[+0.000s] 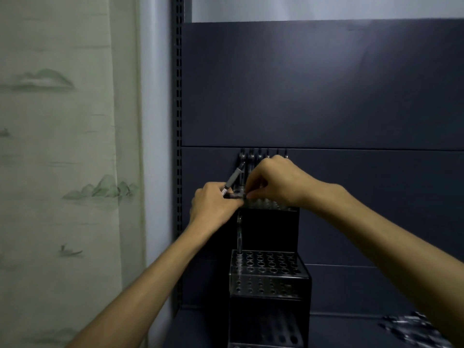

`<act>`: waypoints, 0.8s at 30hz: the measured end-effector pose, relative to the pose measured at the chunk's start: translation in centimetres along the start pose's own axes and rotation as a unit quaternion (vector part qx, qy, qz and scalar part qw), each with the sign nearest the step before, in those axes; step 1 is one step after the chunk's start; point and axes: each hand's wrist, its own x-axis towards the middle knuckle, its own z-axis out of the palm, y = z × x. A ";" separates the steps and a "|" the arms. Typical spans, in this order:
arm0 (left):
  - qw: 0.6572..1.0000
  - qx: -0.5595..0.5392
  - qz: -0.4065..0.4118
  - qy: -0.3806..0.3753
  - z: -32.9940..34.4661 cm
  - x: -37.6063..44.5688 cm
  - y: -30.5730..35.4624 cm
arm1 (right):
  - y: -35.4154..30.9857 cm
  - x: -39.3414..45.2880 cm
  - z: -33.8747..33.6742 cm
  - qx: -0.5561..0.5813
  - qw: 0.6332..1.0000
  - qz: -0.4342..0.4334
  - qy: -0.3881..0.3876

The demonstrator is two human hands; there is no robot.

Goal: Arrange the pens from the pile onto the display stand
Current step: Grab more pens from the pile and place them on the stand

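Observation:
A black tiered display stand (270, 275) with rows of round holes stands on the dark shelf. Several pens (259, 156) stand upright in its top tier, and one pen (239, 237) stands in the middle tier's left corner. My left hand (213, 204) grips a grey pen (232, 180) that points up and to the right, just left of the top tier. My right hand (276, 183) hovers over the top tier, its fingertips pinching something small and dark beside my left hand; what it is I cannot tell. The pen pile (411, 327) lies at the lower right, blurred.
A dark back panel (326, 84) rises behind the stand, with a slotted upright post (178, 121) at its left. A pale curtain with a mountain print (62, 172) hangs to the left. The shelf floor (346, 330) stretches right of the stand toward the pile.

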 end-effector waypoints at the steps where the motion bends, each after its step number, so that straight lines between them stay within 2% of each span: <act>1: 1.000 -0.001 0.000 0.001 0.0 0.0 0.1 | -0.2 0.0 0.1 -0.017 1.000 -0.007 0.001; 5: 1.000 -0.016 -0.003 0.007 -0.1 0.2 0.2 | 0.7 0.1 0.0 -0.068 0.998 -0.011 -0.013; 8: 0.999 -0.024 -0.004 0.025 -0.3 0.3 -0.1 | 3.1 0.4 -0.9 -0.087 0.994 0.049 0.054; 11: 0.999 -0.046 -0.006 0.023 -0.5 0.1 -0.3 | 5.3 0.6 -1.2 0.032 0.975 0.130 0.180; 13: 0.998 -0.060 -0.004 0.019 -0.4 -0.1 -0.3 | 6.0 0.8 -0.7 0.119 0.953 0.172 0.219; 18: 0.998 -0.066 0.001 0.004 -0.3 -0.4 0.0 | 6.6 1.7 1.7 0.134 0.944 0.204 0.224; 24: 0.998 -0.070 -0.004 -0.003 0.3 -0.3 -0.2 | 6.2 2.5 2.4 0.158 0.943 0.191 0.220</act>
